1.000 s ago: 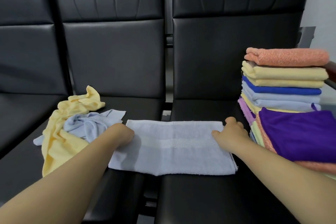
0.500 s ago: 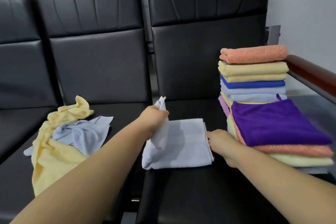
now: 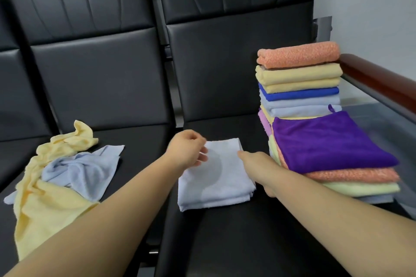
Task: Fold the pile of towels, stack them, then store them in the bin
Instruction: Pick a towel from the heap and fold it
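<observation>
Head cam: towel [image 3: 213, 177] just got halved again, now a square on the seat [image 3: 225, 243] beside the stack [image 3: 326, 141]. My left hand [image 3: 186, 150] has let go, right hand [image 3: 258, 168] lies flat on its edge. Stacking next, I reckon.

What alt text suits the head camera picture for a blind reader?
A left hand and right hand flank a folded pale blue towel on a black seat. Stacks of folded towels stand right; crumpled yellow and blue towels lie left.

pale blue towel [image 3: 213, 177], spread wide 1 s ago, now lies folded into a compact square; left grip [image 3: 186, 150] no longer lifts its edge, fingers loose above it.
</observation>
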Tool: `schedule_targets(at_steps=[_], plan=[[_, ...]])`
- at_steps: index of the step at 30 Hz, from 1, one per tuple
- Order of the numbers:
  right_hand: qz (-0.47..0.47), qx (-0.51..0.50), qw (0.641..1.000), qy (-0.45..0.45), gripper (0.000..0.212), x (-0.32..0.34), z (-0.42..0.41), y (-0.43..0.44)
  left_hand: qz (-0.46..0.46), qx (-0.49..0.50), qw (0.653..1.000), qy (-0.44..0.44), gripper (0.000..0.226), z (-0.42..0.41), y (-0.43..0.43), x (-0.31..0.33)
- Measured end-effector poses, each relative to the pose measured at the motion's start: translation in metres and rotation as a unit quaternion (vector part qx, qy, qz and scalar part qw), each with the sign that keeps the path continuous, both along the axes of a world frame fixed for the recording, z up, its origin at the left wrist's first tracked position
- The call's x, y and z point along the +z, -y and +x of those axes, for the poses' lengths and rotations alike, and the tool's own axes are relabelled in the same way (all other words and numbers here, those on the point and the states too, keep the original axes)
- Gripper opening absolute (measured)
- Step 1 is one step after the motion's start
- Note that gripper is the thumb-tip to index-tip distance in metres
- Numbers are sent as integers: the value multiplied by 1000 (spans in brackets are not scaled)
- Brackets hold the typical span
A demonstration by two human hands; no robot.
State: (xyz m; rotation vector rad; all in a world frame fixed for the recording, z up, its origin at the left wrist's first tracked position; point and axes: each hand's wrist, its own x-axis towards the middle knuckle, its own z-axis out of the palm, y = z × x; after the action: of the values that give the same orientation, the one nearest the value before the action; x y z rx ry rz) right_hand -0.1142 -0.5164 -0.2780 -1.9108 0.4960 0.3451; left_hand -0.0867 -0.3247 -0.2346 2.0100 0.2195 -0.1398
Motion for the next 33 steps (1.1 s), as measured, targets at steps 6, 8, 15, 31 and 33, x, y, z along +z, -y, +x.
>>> schedule_targets(at_steps=[6,8,15,31,33], plan=[[-197,88,976,-14,36,8,15,-18,162,24,978,-131,22,-4,-44,-26],[-238,109,965,-24,31,5,19,-24,118,22,979,-163,20,-5,-43,-32],[-177,88,980,34,33,19,15,-29,-28,46,995,-79,17,-9,-41,-22],[-182,-9,952,248,28,121,-36,154,-95,13,981,167,8,-34,137,59],[-213,-18,947,242,24,117,-39,178,-95,15,984,149,7,-33,167,53]])
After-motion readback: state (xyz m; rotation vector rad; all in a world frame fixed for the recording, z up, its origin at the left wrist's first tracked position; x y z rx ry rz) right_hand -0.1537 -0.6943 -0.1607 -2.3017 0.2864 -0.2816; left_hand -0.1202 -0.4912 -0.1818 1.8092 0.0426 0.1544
